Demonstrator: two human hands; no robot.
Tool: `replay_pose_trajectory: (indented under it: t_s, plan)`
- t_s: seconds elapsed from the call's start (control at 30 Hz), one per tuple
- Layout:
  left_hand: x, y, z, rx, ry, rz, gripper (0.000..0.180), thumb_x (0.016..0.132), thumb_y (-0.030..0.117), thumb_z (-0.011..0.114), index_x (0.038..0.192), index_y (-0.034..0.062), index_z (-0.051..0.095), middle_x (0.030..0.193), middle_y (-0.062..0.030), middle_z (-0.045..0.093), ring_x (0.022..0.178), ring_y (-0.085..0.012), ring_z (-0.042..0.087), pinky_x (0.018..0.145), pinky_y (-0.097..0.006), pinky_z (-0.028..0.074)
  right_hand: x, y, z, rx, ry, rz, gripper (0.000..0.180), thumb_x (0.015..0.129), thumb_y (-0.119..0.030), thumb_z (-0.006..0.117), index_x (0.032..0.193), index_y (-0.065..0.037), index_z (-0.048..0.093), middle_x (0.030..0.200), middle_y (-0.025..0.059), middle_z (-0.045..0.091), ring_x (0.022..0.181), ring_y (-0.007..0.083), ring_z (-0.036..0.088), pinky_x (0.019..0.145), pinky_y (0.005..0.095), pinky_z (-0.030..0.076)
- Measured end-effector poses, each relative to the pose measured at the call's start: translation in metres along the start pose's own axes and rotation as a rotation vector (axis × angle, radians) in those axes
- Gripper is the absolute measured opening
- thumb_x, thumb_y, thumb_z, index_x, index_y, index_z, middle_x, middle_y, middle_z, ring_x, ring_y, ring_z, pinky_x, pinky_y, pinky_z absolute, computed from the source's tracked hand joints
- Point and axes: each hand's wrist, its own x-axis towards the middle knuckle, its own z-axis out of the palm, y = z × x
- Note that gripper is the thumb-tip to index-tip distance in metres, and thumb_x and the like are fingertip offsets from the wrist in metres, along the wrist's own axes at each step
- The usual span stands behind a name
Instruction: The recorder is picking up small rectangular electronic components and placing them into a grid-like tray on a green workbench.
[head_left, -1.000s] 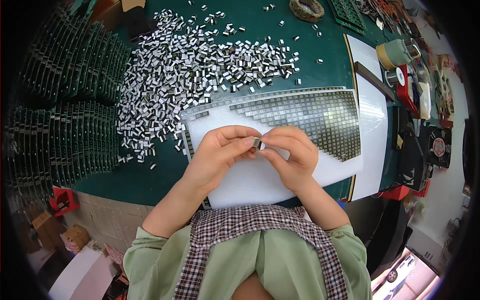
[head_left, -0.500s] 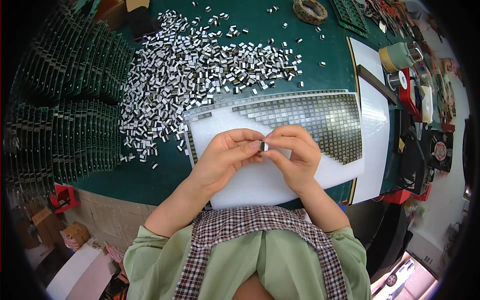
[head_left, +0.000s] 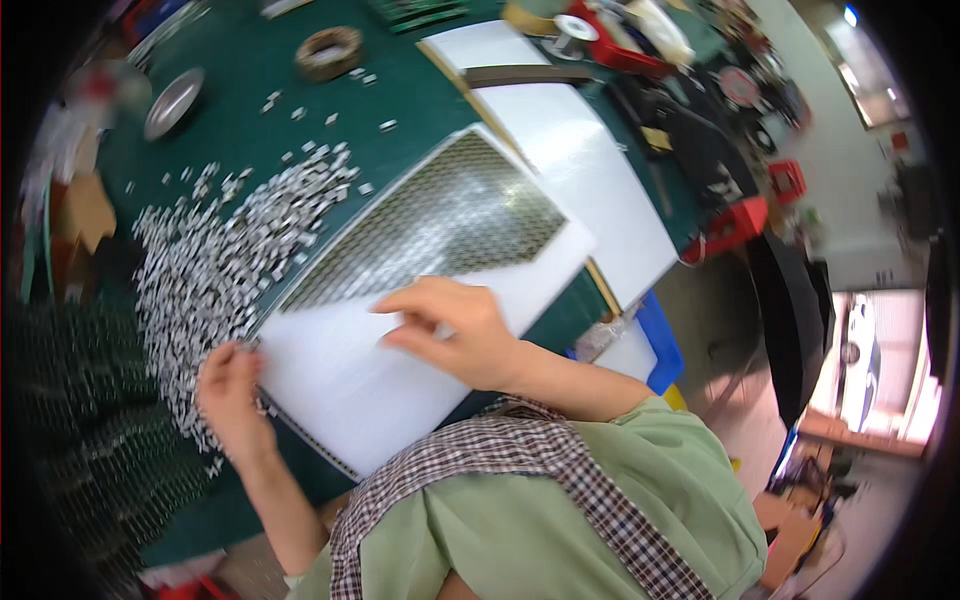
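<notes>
My left hand (head_left: 232,390) is at the near right edge of a heap of small white-and-black block-shaped parts (head_left: 215,265), beside the left corner of the white sheet. Motion smears its fingers, so whether it holds a part I cannot tell. Over the white sheet (head_left: 350,385) hovers my right hand (head_left: 455,330), open, thumb and index finger apart, with nothing visible between them. Rows of small dark-faced parts (head_left: 490,195) cover the far portion of that sheet.
Green circuit boards (head_left: 80,400) stand in rows at the left. A round brown ring-shaped holder (head_left: 330,52) and a metal dish (head_left: 174,103) sit at the back. Right of the sheet lies a white board (head_left: 590,170) with a dark bar (head_left: 525,75) across it.
My hands have parted from the small part they both held: the left moved to the heap, the right stays over the sheet. The whole view has turned.
</notes>
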Motion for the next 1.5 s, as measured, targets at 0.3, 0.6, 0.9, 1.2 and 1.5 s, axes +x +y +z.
replay_pose_trajectory:
  t_s: [0.3, 0.6, 0.9, 1.2, 1.5]
  plan:
    - [-0.005, 0.059, 0.127, 0.807, -0.476, 0.777, 0.047, 0.076, -0.001, 0.058, 0.122, -0.0005, 0.05, 0.128, -0.023, 0.047, 0.124, -0.0357, 0.04, 0.104, -0.042, 0.029, -0.17, 0.09, -0.122, 0.328, 1.296, 0.333, 0.032, 0.098, -0.031, 0.039, 0.075, -0.008, 0.043, 0.054, -0.0027, 0.036, 0.041, 0.0044, 0.028, 0.036, 0.021, 0.021]
    - [-0.103, -0.003, 0.322, 0.931, -1.169, 1.409, 0.056, 0.082, 0.02, 0.059, 0.131, 0.0015, 0.04, 0.138, -0.0143, 0.039, 0.128, -0.0328, 0.036, 0.103, -0.049, 0.029, -0.147, 0.129, -0.121, 0.459, 1.436, 0.441, 0.039, 0.098, -0.036, 0.038, 0.087, -0.002, 0.054, 0.071, 0.0029, 0.055, 0.056, 0.0087, 0.051, 0.046, 0.0233, 0.041]
    - [-0.104, -0.015, 0.325, 0.959, -1.166, 1.428, 0.057, 0.081, 0.022, 0.061, 0.132, 0.0041, 0.041, 0.139, -0.0118, 0.039, 0.128, -0.0331, 0.035, 0.103, -0.05, 0.029, -0.129, 0.153, -0.121, 0.254, 1.566, 0.379, 0.05, 0.099, -0.036, 0.034, 0.09, 0.006, 0.059, 0.088, 0.0125, 0.065, 0.077, 0.0186, 0.06, 0.07, 0.0317, 0.046]
    - [-0.103, -0.021, 0.327, 0.952, -1.125, 1.442, 0.058, 0.08, 0.021, 0.062, 0.131, 0.002, 0.04, 0.139, -0.0125, 0.039, 0.128, -0.0333, 0.035, 0.103, -0.049, 0.03, -0.132, 0.138, -0.123, 0.398, 1.565, 0.302, 0.046, 0.099, -0.035, 0.034, 0.091, 0.003, 0.058, 0.082, 0.0112, 0.063, 0.072, 0.0171, 0.059, 0.066, 0.03, 0.046]
    - [-0.116, -0.019, 0.309, 0.843, -0.942, 1.364, 0.062, 0.069, 0.02, 0.066, 0.123, -0.0042, 0.045, 0.133, -0.0185, 0.042, 0.122, -0.0332, 0.042, 0.094, -0.044, 0.04, -0.175, 0.07, -0.173, 0.776, 1.34, 0.382, 0.029, 0.095, -0.038, 0.046, 0.085, -0.011, 0.046, 0.068, 0.0, 0.046, 0.056, 0.0089, 0.04, 0.047, 0.0214, 0.031]
